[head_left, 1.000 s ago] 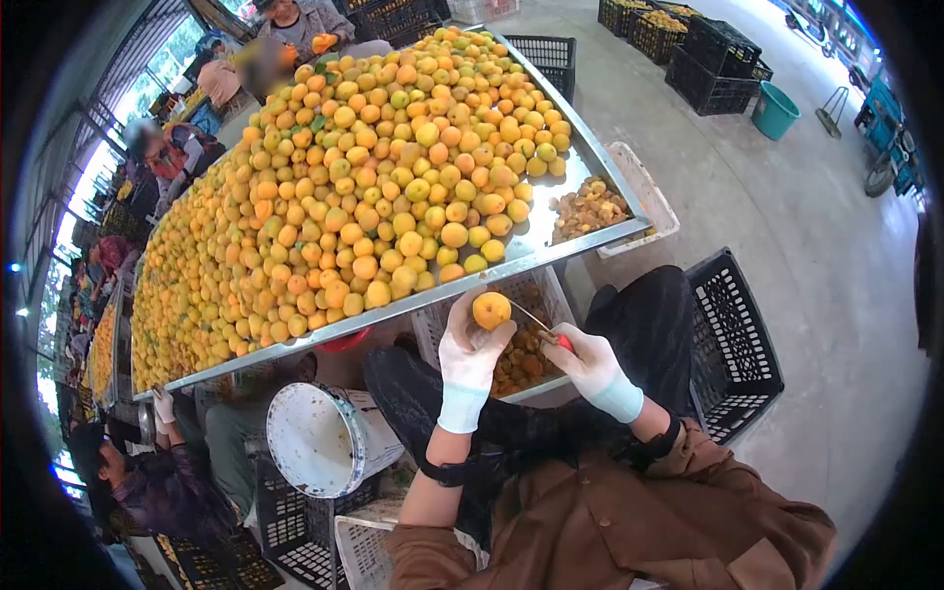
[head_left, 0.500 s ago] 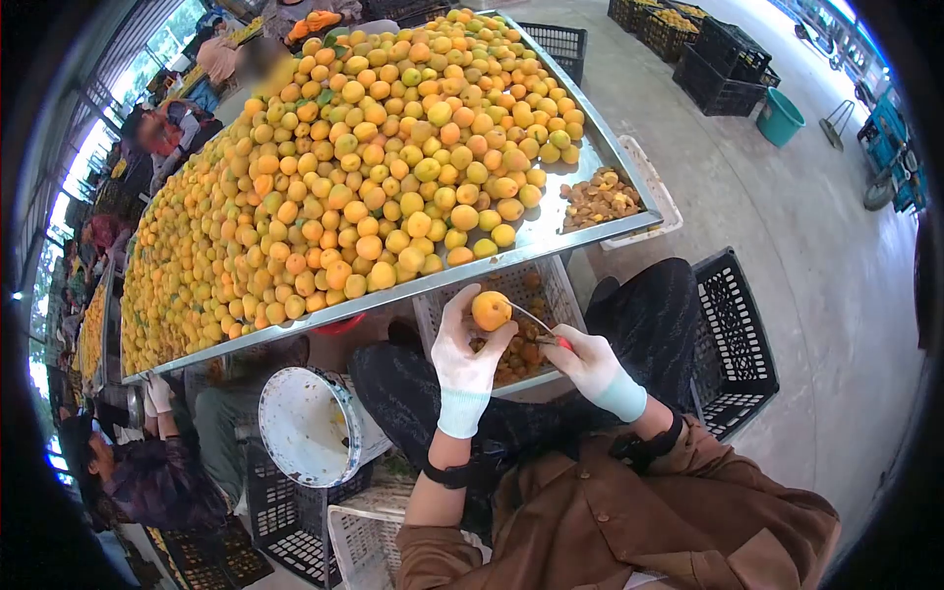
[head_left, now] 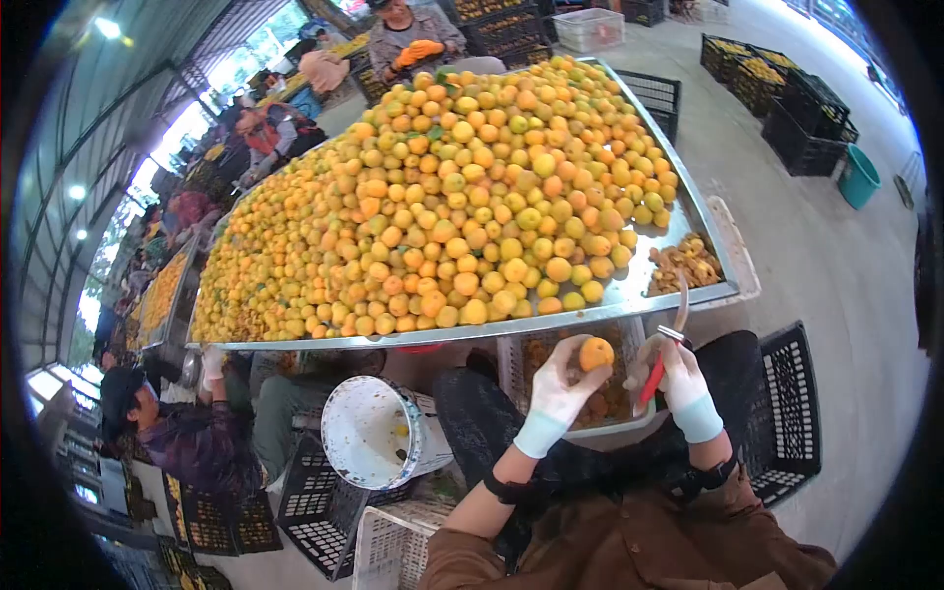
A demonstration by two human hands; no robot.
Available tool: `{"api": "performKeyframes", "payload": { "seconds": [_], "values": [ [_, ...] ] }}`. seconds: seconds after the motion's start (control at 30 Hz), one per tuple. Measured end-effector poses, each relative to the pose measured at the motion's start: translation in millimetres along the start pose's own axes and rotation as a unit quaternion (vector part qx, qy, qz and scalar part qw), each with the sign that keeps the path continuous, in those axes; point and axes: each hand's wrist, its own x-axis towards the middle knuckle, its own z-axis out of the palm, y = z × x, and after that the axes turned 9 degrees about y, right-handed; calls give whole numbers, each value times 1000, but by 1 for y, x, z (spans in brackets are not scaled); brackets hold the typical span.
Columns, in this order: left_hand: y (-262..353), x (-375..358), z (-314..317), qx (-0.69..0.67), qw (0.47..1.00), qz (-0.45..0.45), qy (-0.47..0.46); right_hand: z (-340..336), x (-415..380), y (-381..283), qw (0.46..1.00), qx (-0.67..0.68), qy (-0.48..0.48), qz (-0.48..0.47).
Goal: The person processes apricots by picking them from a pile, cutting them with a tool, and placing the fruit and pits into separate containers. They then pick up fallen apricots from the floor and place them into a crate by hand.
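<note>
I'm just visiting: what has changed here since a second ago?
The knife has come away from the fruit; its blade now points up toward the table. The camera has turned too, so everything sits further right in view. Nothing was let go: the left hand still holds the fruit, the right hand the knife. The bucket still lies tipped.

Left hand (head_left: 562, 389) raised, curled in a pinch — right hand (head_left: 680, 382) near it, fingers (head_left: 673, 356) bent closed — both gloved, forearms (head_left: 482, 505) angled forward.
</note>
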Motion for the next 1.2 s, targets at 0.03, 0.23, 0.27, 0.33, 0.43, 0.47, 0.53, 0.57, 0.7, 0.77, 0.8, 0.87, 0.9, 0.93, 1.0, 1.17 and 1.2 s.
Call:
{"api": "performKeyframes", "payload": {
  "seconds": [0.03,0.23,0.27,0.33,0.43,0.47,0.53,0.57,0.7,0.77,0.8,0.87,0.9,0.93,1.0,1.17,1.2],
  "values": [
    [0,0,0,21,1000,16,-3,1,3,2,1000,1,-10,-1],
    [3,1,2,48,998,37,-10,3,3,4,997,-71,-15,7],
    [5,2,2,51,998,37,-7,5,2,2,996,-84,-4,15],
    [9,2,2,73,996,55,2,6,6,8,993,-110,-5,-38],
    [7,5,2,71,996,57,4,14,3,-1,986,-145,10,-83],
    [6,5,0,72,996,58,3,17,2,-6,985,-154,21,-72],
    [6,6,0,40,998,56,2,15,7,0,985,-150,13,-81],
    [7,5,1,31,998,49,8,10,9,2,984,-150,10,-91],
    [0,7,1,9,999,47,18,12,4,-10,971,-196,-2,-135],
    [3,8,2,-1,999,47,18,15,0,-21,978,-193,2,-75],
    [7,7,2,-7,999,38,15,13,1,-21,972,-209,2,-103],
    [11,9,3,19,997,67,13,5,8,-8,950,-244,7,-193],
    [12,11,2,23,997,69,6,6,4,-13,955,-228,13,-191],
    [25,8,6,-7,999,49,2,5,3,-16,956,-232,12,-177],
    [22,12,7,-19,999,45,-12,2,3,-17,959,-235,17,-159],
    [28,12,14,-15,997,78,-20,3,-2,-24,931,-275,-13,-239],
    [28,12,14,2,996,83,-23,3,-5,-29,929,-281,-17,-239]
  ]
}}
